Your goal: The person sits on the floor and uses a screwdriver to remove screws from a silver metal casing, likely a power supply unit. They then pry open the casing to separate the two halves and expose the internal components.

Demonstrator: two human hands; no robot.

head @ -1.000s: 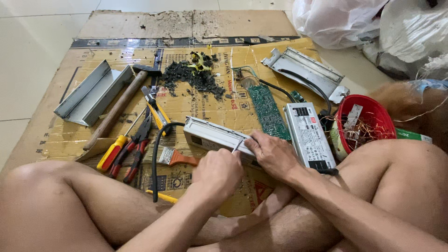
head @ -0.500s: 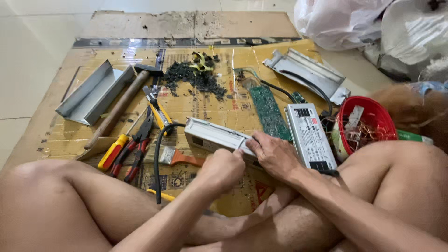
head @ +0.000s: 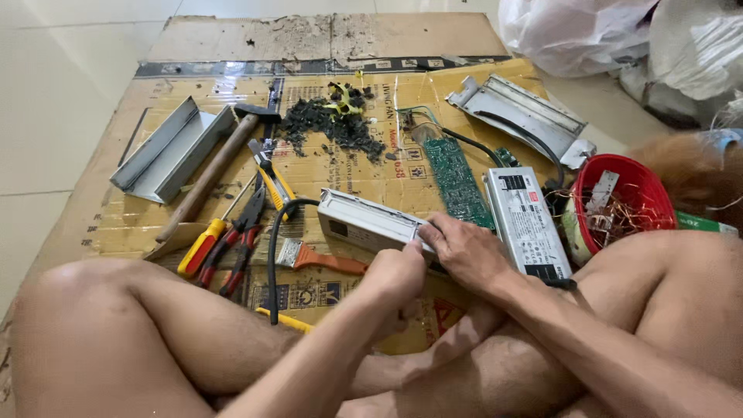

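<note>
A long grey metal box (head: 362, 220) lies slanted on the cardboard (head: 93, 224) in front of my crossed legs. A black cable (head: 272, 248) runs from its far end. My right hand (head: 464, 251) grips the near end of the box from the right, fingers laid over its top. My left hand (head: 396, 272) is curled into a fist against the same end from below. Whether the fist also holds a small tool is hidden. An orange-handled brush (head: 317, 258) lies just left of my left hand.
Left of the box lie a hammer (head: 213, 170), red pliers (head: 240, 232), a yellow-red screwdriver (head: 200, 248) and grey casing halves (head: 166, 151). To the right are a green circuit board (head: 455, 179), a silver power unit (head: 526, 220) and a red basket (head: 619, 203). Black debris (head: 333, 124) lies behind.
Both hands stay at the near end of the grey box. Only the view has shifted a little.
</note>
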